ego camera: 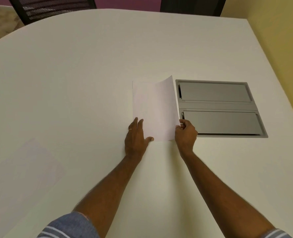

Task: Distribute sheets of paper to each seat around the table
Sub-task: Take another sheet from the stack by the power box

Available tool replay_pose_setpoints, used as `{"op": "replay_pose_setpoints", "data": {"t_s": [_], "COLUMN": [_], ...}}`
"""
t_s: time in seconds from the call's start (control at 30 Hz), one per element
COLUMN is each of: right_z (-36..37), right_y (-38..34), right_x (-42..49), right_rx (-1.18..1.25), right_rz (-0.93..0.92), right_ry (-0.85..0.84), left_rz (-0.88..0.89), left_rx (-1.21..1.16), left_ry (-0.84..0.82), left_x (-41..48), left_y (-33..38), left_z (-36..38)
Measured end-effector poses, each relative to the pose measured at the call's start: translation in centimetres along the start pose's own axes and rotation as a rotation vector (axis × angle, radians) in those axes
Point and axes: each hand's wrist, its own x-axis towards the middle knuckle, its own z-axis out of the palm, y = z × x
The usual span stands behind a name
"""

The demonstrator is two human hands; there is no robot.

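Paper (153, 109): white, lies mid-table (90, 66), long side running away from the person. It sits just L of a grey hatch (217, 107) set flush in the tabletop. L part of paper is flat on table. R edge is raised & curved upward, far-R corner highest. Can't tell if one sheet or several.

L hand (136, 136): palm down, fingers straight & close together, pressing flat on near-L corner of paper. Thumb is spread to the R along the near edge. Ring (130, 129) on one finger.

R hand (185, 133): fingers curled, thumb & fingertips pinch paper's R edge close to near-R corner & hold it up off the table. Hand overlaps hatch's near-L corner in view.

Hatch: two long grey lids, one far, one near, w/ dark slots at their L ends.

Other: both forearms bare, blue striped sleeves (70, 227) at bottom of view. Faint paler patch (30, 162) on table to the L, too faint to identify. Black mesh chair (51, 9) at far-L table edge, second dark chair (192, 4) at far R. Yellow wall (279, 23) on R side.
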Motion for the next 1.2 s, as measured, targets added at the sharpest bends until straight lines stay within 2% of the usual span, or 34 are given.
{"op": "replay_pose_setpoints", "data": {"t_s": [0.1, 0.2, 0.37, 0.43, 0.53, 0.6, 0.7, 0.87, 1.03, 1.2], "right_z": [-0.5, -1.0, -2.2, -2.9, -4.6, -6.2, -9.1, -14.0, -16.9, -19.0], "right_y": [-1.0, -2.0, -4.0, -5.1, -6.5, -6.8, -5.7, -0.6, 4.5, 8.1], "right_x": [-0.9, -1.8, -4.2, -4.9, -5.9, -6.2, -6.7, -7.4, -9.1, -11.0], "right_rx": [0.093, 0.175, 0.325, 0.395, 0.405, 0.430, 0.454, 0.283, 0.149, 0.105], "right_rz": [-0.057, -0.078, -0.108, -0.122, -0.143, -0.139, -0.110, -0.026, 0.060, 0.220], "right_ry": [-0.022, -0.055, -0.176, -0.262, -0.381, -0.428, -0.445, -0.268, -0.179, -0.275], "left_rz": [-0.051, -0.141, -0.213, -0.263, -0.428, -0.582, -0.724, -0.559, -0.456, -0.420], "left_rx": [-0.176, -0.424, -0.626, -0.690, -0.944, -1.146, -1.241, -1.397, -1.288, -1.150], "left_ry": [0.052, 0.198, 0.326, 0.304, 0.143, 0.053, -0.074, 0.001, -0.033, -0.129], "left_x": [-0.9, -2.2, -3.1, -3.2, -3.6, -3.9, -5.2, -9.1, -12.3, -15.7], "left_y": [0.1, -0.2, -0.7, -1.0, -0.8, -0.2, 0.7, 1.3, 1.5, 2.4], "left_z": [-0.3, -0.6, -2.2, -2.6, -3.2, -3.3, -3.4, -2.7, -2.5, -2.5]}}
